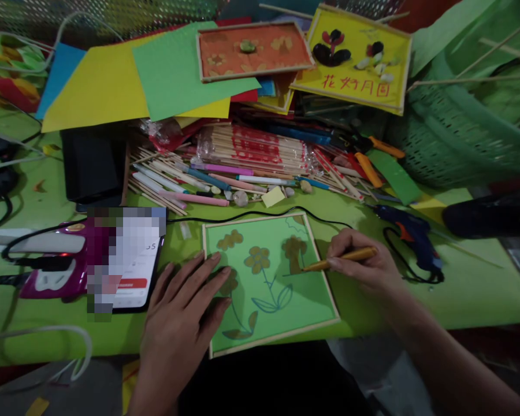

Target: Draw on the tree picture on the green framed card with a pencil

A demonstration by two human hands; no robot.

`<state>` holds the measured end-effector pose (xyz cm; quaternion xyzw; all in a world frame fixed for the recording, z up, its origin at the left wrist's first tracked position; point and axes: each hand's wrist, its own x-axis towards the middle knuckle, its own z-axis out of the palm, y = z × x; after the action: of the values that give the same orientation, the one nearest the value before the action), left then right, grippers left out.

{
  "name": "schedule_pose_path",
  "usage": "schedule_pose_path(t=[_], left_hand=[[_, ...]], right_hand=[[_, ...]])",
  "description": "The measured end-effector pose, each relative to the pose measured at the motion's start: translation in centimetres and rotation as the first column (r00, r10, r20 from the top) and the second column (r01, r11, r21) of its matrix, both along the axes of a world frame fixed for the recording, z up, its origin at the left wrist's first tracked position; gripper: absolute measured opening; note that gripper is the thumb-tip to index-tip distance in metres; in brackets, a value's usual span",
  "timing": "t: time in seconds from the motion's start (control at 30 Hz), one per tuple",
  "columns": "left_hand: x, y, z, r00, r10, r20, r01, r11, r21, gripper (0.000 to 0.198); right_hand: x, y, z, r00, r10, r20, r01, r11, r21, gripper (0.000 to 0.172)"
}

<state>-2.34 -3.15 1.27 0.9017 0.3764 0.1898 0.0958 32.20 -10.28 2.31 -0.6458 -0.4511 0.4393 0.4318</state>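
A green sheet of paper [303, 300] with a thin wooden-stick border lies on the green table in front of me. Flowers, a cloud shape and a tree are drawn on it, partly coloured brownish gold. My left hand [182, 312] rests flat with fingers spread over the sheet's left edge, hiding part of one flower. In my right hand [366, 263] is a gold marker pen [351, 256], pinched between thumb and fingers. Its tip is at the base of the tree drawing, on the right side of the sheet.
Behind lie loose sticks, pens and pebbles, a bag of sticks [251, 147], coloured paper [177, 69], an orange framed picture [260, 55] and a yellow one [351, 69]. A phone [136, 271] and purple power strip [56, 283] sit left; a glue gun [409, 231] and green basket [450, 133] right.
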Motion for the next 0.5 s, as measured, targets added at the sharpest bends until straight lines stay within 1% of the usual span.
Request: schedule_pose_path(t=[0.1,0.27,0.4,0.5], left_hand=[[-0.01,0.07,0.02,1.000,-0.005,-0.006,0.005,1.000,-0.001,0.038],[-0.05,0.16,0.05,0.999,-0.020,0.026,0.020,1.000,0.015,0.038],[-0.09,0.20,0.05,0.999,-0.027,0.027,0.027,0.999,0.018,0.037],[-0.11,0.23,-0.01,0.999,-0.027,0.017,0.027,0.999,0.020,0.037]], right_hand=[[0.00,0.02,0.00,1.000,0.012,-0.013,-0.012,1.000,0.005,0.023],[-0.36,0.18,0.05,0.998,-0.066,-0.018,0.066,0.998,0.018,0.021],[-0.28,0.28,-0.05,0.999,-0.034,-0.032,0.034,0.999,0.010,0.021],[-0.26,0.44,-0.10,0.998,-0.054,-0.012,0.055,0.998,0.024,0.018]])
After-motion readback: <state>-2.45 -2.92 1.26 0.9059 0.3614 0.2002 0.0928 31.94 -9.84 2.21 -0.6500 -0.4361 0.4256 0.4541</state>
